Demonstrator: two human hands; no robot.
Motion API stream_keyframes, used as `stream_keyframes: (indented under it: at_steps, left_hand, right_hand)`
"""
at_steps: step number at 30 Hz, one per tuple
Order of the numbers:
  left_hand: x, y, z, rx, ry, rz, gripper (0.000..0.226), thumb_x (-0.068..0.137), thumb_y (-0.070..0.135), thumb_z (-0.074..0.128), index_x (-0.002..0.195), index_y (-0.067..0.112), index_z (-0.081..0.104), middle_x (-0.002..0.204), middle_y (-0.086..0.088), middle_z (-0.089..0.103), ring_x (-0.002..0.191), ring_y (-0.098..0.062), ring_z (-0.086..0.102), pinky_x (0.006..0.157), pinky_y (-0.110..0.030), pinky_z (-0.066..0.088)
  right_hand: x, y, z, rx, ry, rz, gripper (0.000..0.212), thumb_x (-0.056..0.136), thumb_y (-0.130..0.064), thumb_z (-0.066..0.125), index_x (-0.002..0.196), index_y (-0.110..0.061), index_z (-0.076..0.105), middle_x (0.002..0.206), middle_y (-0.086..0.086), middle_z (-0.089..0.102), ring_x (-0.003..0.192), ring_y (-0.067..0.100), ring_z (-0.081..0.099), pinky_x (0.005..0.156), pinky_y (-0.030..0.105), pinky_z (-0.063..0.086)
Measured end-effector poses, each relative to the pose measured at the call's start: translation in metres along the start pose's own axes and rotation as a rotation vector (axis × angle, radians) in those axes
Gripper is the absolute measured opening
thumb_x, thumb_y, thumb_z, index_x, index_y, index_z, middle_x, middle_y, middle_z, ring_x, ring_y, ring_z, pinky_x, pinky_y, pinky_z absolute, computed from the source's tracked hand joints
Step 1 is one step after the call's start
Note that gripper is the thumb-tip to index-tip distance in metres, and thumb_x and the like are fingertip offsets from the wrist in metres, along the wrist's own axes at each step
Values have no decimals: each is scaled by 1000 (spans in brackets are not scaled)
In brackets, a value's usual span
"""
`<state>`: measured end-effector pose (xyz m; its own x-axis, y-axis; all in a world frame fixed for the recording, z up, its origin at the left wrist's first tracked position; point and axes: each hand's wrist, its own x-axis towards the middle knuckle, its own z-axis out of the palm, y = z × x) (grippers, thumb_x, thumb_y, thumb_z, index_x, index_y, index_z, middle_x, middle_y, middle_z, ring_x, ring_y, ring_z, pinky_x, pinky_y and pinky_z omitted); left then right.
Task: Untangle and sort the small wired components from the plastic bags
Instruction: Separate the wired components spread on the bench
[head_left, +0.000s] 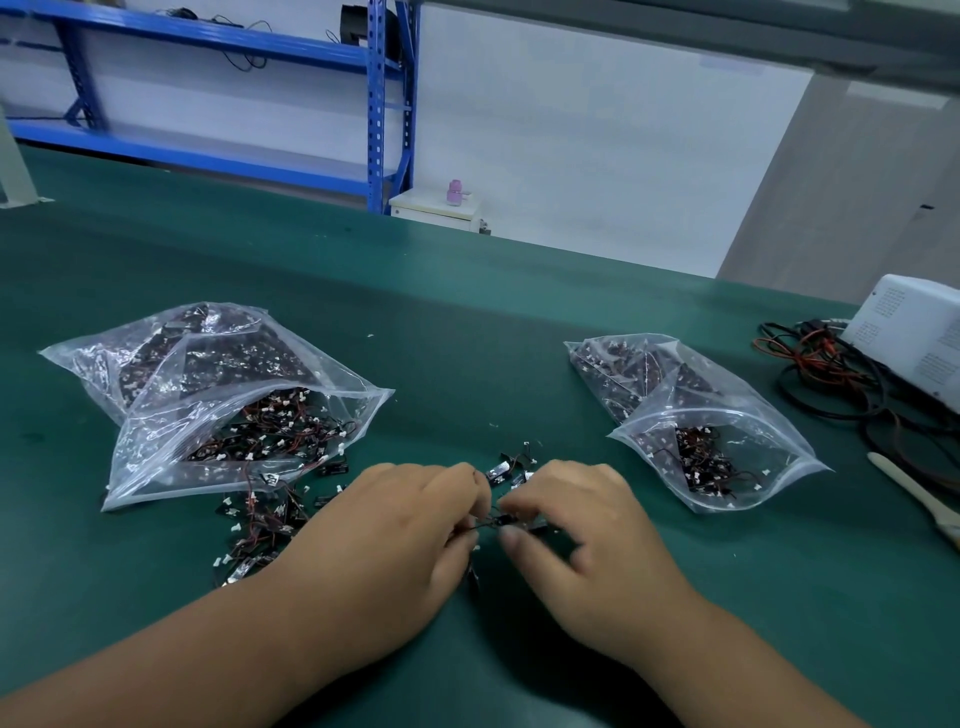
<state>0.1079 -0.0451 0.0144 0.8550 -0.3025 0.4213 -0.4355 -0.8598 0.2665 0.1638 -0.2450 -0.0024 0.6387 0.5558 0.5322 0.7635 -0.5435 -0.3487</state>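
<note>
On the green surface (467, 338) the two hands meet in the middle. The left hand (410, 525) and the right hand (582, 525) each pinch one small wired part (493, 522) held between their fingertips. A loose pile of parts (260, 525) lies just left of the left hand, below the left bag (218, 405); the right bag (696, 415) lies beyond the right hand.

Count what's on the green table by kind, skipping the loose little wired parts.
Clear plastic bags: 4
White device: 1
Cable tangle: 1
Cream-handled tool: 1
Hands pinching one wired component: 2
Total: 9
</note>
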Motion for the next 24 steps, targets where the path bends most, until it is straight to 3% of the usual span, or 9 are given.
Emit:
stream_keyframes:
  at_steps: [3, 8, 12, 14, 18, 21, 24]
  left_hand:
    - [0, 1, 0, -45, 18, 18, 21, 82, 29, 65, 95, 35, 49, 81, 20, 56, 77, -1, 47, 72, -21, 40]
    - [-4, -3, 7, -60, -99, -14, 34, 88, 51, 55, 115, 45, 36, 94, 25, 52, 87, 3, 39, 82, -15, 30]
    - [-3, -6, 8, -17, -147, 17, 21, 92, 52, 49, 105, 45, 34, 90, 25, 51, 89, 0, 43, 90, -23, 35]
    - [-3, -7, 8, -9, -154, 19, 16, 94, 49, 48, 101, 46, 34, 89, 25, 48, 87, 1, 41, 92, -24, 35]
    - [-2, -7, 9, -22, -147, 10, 23, 95, 41, 50, 94, 47, 28, 84, 27, 42, 82, 1, 36, 84, -17, 31]
    - [-1, -5, 7, -61, -108, -14, 22, 95, 35, 55, 90, 43, 34, 83, 24, 47, 81, -1, 40, 77, -11, 30]
    - [-1, -5, 6, -70, -44, -29, 18, 93, 33, 58, 86, 39, 42, 80, 21, 52, 83, -2, 45, 73, -13, 33]
  right_hand:
    - [2, -3, 4, -92, -54, -43, 18, 92, -36, 53, 89, -26, 68, 81, -12, 58, 79, 13, 55, 73, 41, 43]
    - [2, 5, 4, 35, 121, 36, 21, 95, -31, 52, 78, -23, 61, 73, -12, 53, 72, 12, 53, 68, 42, 44]
    - [4, 19, 1, 122, 291, 198, 18, 90, -25, 58, 73, -20, 63, 71, -9, 56, 72, 14, 56, 66, 40, 46]
    - [3, 25, 4, 135, 281, 311, 12, 84, -22, 62, 73, -24, 66, 73, -10, 60, 74, 12, 58, 66, 31, 46]
    - [2, 33, 11, 159, 119, 530, 19, 63, -22, 61, 73, -38, 67, 85, -22, 62, 72, 5, 56, 66, 25, 44]
    - [2, 34, 9, 193, 175, 592, 35, 58, -23, 53, 84, -43, 65, 86, -22, 61, 68, 6, 53, 65, 26, 45]
    - [5, 23, 3, 189, 260, 484, 21, 64, -19, 55, 76, -32, 66, 82, -16, 62, 71, 8, 55, 67, 31, 45]
